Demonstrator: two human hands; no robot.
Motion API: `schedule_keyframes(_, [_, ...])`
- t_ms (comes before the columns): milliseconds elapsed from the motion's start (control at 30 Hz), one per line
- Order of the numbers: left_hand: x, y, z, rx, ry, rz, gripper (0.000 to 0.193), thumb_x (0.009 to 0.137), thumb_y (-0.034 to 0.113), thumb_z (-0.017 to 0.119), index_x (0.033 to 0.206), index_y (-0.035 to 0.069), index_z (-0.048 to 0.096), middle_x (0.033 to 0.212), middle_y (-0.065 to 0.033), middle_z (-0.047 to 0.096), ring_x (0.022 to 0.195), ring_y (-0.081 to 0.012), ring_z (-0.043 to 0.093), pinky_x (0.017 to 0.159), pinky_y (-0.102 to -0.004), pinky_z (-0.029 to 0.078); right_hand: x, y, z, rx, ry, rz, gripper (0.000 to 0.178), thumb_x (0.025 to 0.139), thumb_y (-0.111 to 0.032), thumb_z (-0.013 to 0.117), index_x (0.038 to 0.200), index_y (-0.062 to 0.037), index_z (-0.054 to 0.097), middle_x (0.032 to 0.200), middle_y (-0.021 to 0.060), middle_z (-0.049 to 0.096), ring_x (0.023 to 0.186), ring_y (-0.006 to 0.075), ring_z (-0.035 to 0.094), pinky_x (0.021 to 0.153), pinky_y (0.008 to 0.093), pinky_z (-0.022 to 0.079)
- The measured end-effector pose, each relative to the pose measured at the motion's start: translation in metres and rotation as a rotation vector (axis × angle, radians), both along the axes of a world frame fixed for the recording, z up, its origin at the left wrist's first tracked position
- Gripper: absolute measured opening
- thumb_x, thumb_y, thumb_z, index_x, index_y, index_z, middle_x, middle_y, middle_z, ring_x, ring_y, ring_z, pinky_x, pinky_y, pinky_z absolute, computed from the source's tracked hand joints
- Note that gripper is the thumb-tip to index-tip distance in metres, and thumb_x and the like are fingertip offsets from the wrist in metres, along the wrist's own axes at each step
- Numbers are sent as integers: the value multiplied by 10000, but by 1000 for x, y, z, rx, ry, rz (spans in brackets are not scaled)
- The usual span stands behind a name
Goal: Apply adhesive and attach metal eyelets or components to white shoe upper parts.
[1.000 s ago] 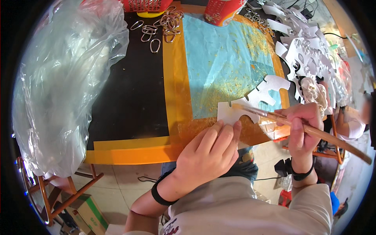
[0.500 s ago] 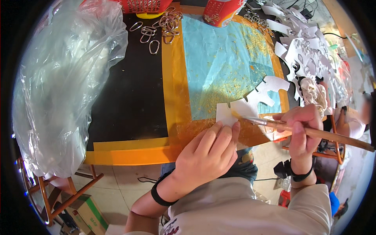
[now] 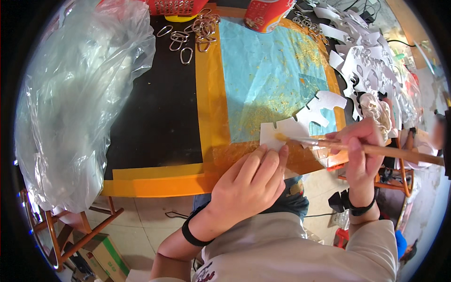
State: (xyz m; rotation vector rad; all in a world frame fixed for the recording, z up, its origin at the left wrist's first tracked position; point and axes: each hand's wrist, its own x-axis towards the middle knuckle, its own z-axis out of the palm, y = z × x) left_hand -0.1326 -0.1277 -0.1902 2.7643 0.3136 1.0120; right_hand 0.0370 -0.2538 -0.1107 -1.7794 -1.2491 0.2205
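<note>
My right hand point(image 3: 361, 145) is closed round the wooden handle of a paintbrush point(image 3: 383, 151), between thumb and fingers. The brush's yellowish bristles touch a white cut-out piece point(image 3: 289, 128), flat, curved and notched along its upper edge. Near the front edge of the table, my left hand point(image 3: 256, 178) holds the lower left end of that piece, fingertips close together on it. Its lower edge is partly hidden by my fingers. Under the piece are a light blue sheet point(image 3: 263, 70) with yellow smears and flecks, and amber tape.
A large clear plastic bag point(image 3: 80, 108) covers the table's left side. Metal rings point(image 3: 202, 30), a red basket point(image 3: 174, 7) and a red paper tub point(image 3: 264, 16) stand or lie at the back. Many white cut-outs point(image 3: 359, 61) are heaped at the right. People sit beyond.
The paintbrush handle has swung up at its rear end, so the brush lies more level. My left hand and the white piece stay almost in place.
</note>
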Motion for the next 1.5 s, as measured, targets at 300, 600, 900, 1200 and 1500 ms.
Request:
schedule_keyframes(300, [-1, 1, 2, -6, 4, -12, 362, 739, 197, 600, 1080, 121, 693, 955, 1, 597, 877, -135, 614, 738, -245, 512, 2, -1, 0, -3, -144, 50, 118, 919, -85, 491, 883, 25, 509, 780, 109, 599, 676, 165, 656, 688, 290, 547])
schedule_keyframes(600, [0, -2, 0, -6, -26, 8, 322, 745, 187, 602, 1047, 128, 699, 943, 7, 608, 872, -135, 631, 723, -238, 514, -5, 11, -2, 85, 40, 66, 107, 896, -86, 554, 862, 13, 528, 712, 95, 617, 656, 157, 649, 672, 273, 536])
schedule_keyframes(900, [-13, 5, 10, -358, -157, -72, 256, 716, 63, 660, 968, 84, 697, 908, -35, 609, 814, -212, 610, 687, -294, 491, 11, 1, 2, 157, 91, 34, 95, 933, -74, 466, 954, 3, 517, 822, 91, 602, 694, 145, 611, 681, 278, 507])
schedule_keyframes(1200, [-5, 8, 35, -272, 77, 221, 415, 690, 262, 786, 1051, 84, 684, 875, -48, 562, 808, -233, 543, 709, -354, 459, 18, -28, -29, 294, 374, -128, 264, 994, -193, 447, 1121, 31, 505, 891, 126, 628, 804, 186, 648, 732, 305, 535])
schedule_keyframes(1500, [2, 11, 42, -306, 157, 206, 471, 668, 266, 801, 1085, 97, 662, 806, -37, 570, 785, -216, 567, 694, -339, 471, 0, -24, -36, 132, 303, 32, 132, 971, -112, 506, 955, 12, 550, 863, 89, 650, 787, 123, 634, 709, 239, 484])
